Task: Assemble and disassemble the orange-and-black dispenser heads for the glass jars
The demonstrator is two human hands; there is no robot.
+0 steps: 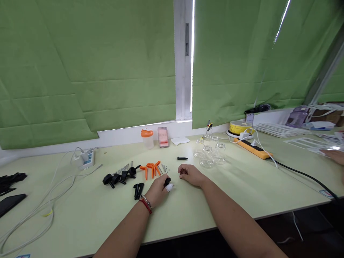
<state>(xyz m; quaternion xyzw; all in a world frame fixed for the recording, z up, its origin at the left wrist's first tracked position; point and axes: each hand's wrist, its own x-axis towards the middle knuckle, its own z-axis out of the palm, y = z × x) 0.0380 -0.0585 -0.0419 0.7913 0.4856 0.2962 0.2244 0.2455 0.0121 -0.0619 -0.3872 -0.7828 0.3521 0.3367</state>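
My left hand (158,189) is closed around a small black plastic part (167,182), mostly hidden by the fingers. A white covering (169,187) wraps the thumb tip. Just to its right, my right hand (191,175) rests near the table with fingers curled in; whatever they may hold is hidden. Beyond the hands lie orange Y-shaped pieces (152,170), some screws (163,168) and a short black cylinder (182,158). Left of my left hand are black leg-like pieces (138,191) and several black knob-like parts with metal rods (124,175).
Several clear glass jars (206,157) stand beyond my right hand. An orange power strip (252,148) trails a black cable rightward. White cables (48,200) run across the left side. An orange-lidded cup (147,139) stands at the back. Another person's hand (334,156) shows at far right.
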